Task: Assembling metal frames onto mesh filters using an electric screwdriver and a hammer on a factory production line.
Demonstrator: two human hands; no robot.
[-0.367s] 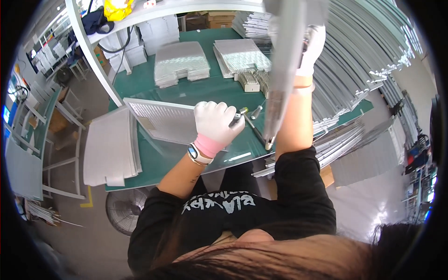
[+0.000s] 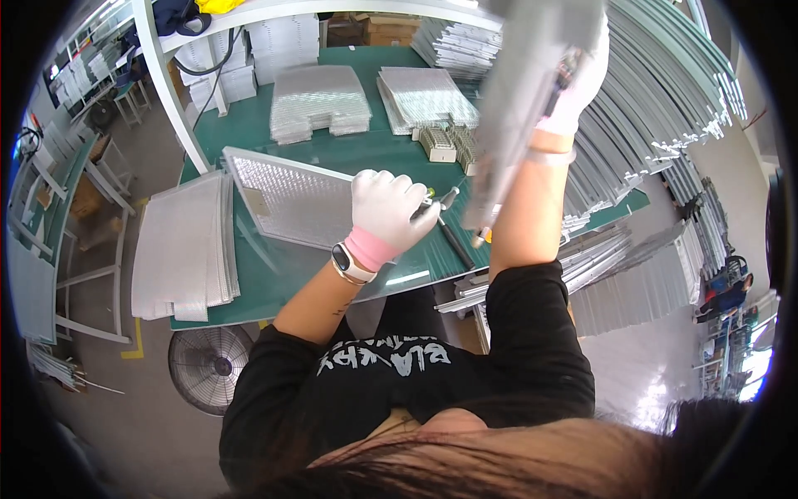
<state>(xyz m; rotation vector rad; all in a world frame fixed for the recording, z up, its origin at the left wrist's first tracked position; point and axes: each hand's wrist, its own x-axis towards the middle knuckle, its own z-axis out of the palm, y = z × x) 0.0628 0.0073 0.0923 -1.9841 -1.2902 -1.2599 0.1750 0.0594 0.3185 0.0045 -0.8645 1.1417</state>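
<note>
My left hand [image 2: 386, 209], in a white glove with a pink cuff, is closed at the right end of a white-framed panel [image 2: 295, 200]. The panel has a silvery textured face and stands tilted over the green table. Some small metal part shows by the thumb, too little to name. My gloved right hand [image 2: 582, 87] is raised at the upper right, closed around a long grey object [image 2: 515, 125]. That object is smeared by motion, so its kind is unclear. A tool with a black handle [image 2: 455, 243] lies between my hands.
Stacks of silvery sheets [image 2: 320, 104] lie on the green table [image 2: 332, 154], with cream-coloured blocks [image 2: 436, 143] beside them. More sheets [image 2: 183, 249] overhang its left edge. Long metal profiles [image 2: 648, 100] are piled at right. A white post [image 2: 170, 91] stands left; a floor fan [image 2: 212, 366] is below.
My raised right hand has moved slightly up and to the right, and the long grey object has tilted. My left hand keeps its grip at the panel. The whole view has shifted a little.
</note>
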